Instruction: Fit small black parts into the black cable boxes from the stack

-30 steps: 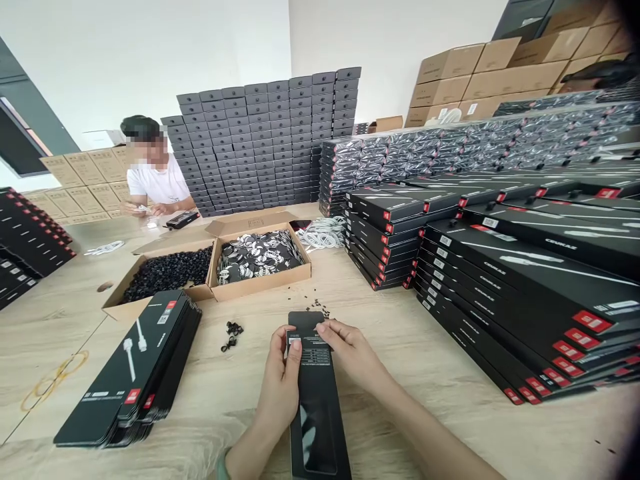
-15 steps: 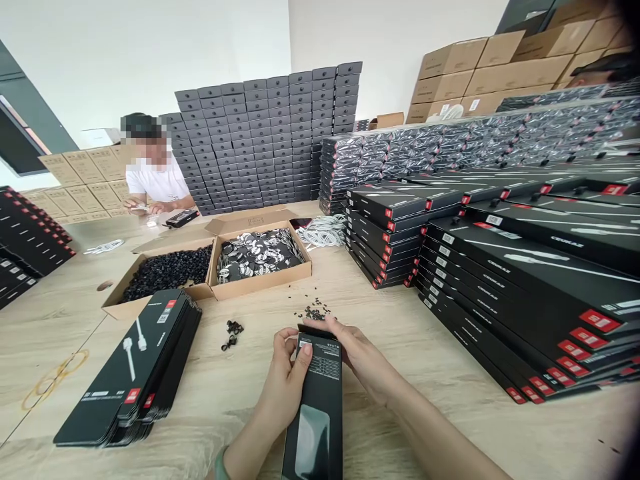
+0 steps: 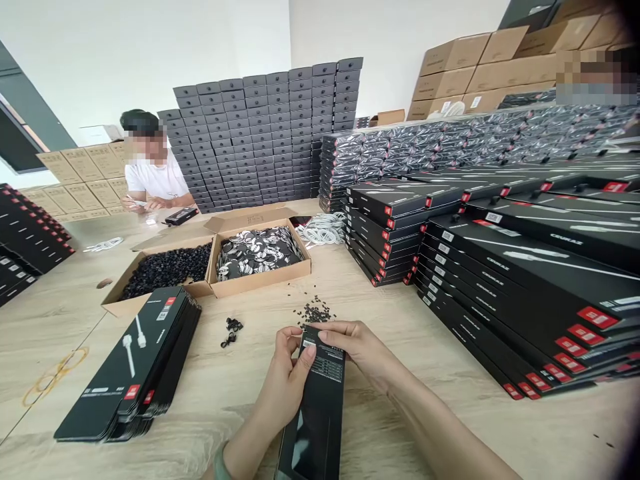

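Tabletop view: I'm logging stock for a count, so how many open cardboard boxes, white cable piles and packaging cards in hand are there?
Open cardboard boxes: 2
White cable piles: 2
Black packaging card in hand: 1
Total: 5

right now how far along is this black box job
Done looks like the tall stacks of black boxes on the right. In hand is one box, held by the left hand and right hand. Left looks like the shorter stack, the carton of black bits and the carton of printed pieces.
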Demonstrator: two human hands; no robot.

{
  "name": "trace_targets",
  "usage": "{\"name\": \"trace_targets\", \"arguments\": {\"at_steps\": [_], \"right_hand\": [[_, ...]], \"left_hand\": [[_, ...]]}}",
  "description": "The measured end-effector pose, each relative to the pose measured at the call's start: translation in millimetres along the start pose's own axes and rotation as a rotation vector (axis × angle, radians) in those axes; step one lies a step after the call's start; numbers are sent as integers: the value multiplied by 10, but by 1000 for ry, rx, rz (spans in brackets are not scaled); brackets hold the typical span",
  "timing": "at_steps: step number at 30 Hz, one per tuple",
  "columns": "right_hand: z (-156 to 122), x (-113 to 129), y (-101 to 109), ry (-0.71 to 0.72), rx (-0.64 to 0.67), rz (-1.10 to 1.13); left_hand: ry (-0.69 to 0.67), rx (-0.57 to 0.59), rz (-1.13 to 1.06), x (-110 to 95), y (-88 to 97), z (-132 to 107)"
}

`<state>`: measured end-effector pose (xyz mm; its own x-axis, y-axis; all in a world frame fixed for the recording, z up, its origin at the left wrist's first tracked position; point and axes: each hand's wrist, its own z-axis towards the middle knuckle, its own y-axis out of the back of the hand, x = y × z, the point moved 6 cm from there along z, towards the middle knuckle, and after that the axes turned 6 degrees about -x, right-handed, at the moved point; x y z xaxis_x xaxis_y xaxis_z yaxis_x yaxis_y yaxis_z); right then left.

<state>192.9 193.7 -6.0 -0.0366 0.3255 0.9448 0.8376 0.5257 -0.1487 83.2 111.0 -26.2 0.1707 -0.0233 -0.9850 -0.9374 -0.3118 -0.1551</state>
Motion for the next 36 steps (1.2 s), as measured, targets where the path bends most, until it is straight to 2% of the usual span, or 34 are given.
{"name": "trace_targets", "arguments": {"at_steps": [4,9,11,13,17,19,27,31,36], "right_hand": [[1,6,6,21,-88,-47],[-14,59,-62,235,-136,-234],[-15,66,-74,280,-140,-252],[1,49,-58,246,-131,-215],[47,-39,-11,58,-57,-121],[61,-58,12,31,-55,-121],[51,-30,-26,169,-144,-336],[20,25,-58,265,-140,-390],[31,14,-43,211,-79,-382]], "left_hand": [[0,4,-1,14,2,4],[5,-27,20,38,51,29],[-1,-27,21,22,55,24],[-7,-14,26,4,48,10],[-5,25,88,14,34,-10],[-2,32,117,36,38,-7],[26,26,151,85,37,6],[38,36,155,100,32,16],[24,84,187,73,20,5]]}}
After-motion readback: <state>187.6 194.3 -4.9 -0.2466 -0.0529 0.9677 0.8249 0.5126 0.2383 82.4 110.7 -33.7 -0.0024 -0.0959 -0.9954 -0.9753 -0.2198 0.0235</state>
